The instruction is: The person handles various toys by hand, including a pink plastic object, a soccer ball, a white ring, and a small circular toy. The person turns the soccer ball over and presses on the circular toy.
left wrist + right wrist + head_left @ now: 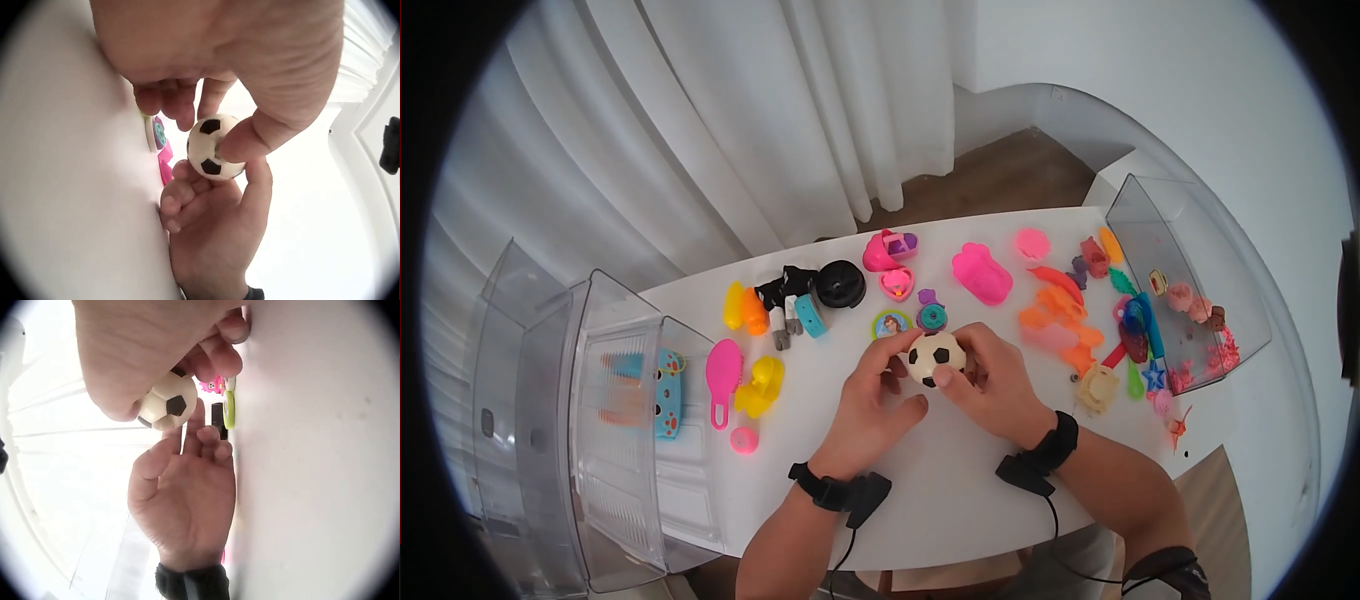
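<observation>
A white ball with black patches point(935, 358) is between both hands above the table's middle. The right hand point(1005, 390) grips it, with its thumb on the near side. The left hand point(865, 405) touches the ball's left side with its index fingertip; its thumb stands apart in the head view. In the left wrist view, the left thumb overlaps the ball point(203, 147), with the right hand point(215, 244) beyond. The right wrist view shows the ball point(164, 400) under the right fingers and the left hand point(187, 506) palm outward, its other fingers bent.
On the white table point(940, 500), a pink brush point(724, 372), yellow toy point(760, 388) and black round toy point(840, 285) lie left; orange toys point(1060, 320) and a pink tray point(982, 274) lie right. Clear bins stand at the left point(615, 450) and right point(1250, 340) ends.
</observation>
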A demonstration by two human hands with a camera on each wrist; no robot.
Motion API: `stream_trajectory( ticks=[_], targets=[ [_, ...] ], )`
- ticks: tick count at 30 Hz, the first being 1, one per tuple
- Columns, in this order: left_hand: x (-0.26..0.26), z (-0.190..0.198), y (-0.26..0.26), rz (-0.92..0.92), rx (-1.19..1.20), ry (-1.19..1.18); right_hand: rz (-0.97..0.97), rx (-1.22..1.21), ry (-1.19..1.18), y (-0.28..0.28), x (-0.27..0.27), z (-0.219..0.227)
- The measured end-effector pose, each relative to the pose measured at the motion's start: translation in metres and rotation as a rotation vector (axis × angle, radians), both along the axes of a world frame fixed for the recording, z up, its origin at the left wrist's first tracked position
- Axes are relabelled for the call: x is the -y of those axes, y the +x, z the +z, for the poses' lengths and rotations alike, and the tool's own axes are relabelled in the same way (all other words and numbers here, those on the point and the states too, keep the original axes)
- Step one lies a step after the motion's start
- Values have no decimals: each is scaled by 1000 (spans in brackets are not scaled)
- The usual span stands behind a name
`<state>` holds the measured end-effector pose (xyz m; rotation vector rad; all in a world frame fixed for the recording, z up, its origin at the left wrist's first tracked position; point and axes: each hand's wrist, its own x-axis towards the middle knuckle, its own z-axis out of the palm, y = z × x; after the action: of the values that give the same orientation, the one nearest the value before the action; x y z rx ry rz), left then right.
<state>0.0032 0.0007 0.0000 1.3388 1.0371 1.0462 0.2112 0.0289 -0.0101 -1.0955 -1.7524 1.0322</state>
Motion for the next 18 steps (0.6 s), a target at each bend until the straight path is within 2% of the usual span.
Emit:
stream_trajectory(
  ticks=[1, 2, 4, 7, 11, 14, 18],
  targets=[
    [0, -3, -4, 40, -133, 111, -47, -14, -1, -1, 1, 0],
    [-1, -5, -7, 46, -130, 114, -42, -11, 2, -3, 1, -1],
    [-3, -10, -13, 70, -11, 105, -33, 118, 315, -7, 0, -2],
    [-4, -17, -15, 86, -5, 70, 5, 128, 438, -9, -3, -1],
    [-4, -16, -12, 120, -21, 45, 26, 107, 414, -8, -1, 1],
    [-5, -20, -11, 177, 80, 1, 51, 123, 378, -6, -1, 7],
    [-7, -22, -11, 205, 132, -42, 125, 241, 460, -7, 1, 8]
  ],
)
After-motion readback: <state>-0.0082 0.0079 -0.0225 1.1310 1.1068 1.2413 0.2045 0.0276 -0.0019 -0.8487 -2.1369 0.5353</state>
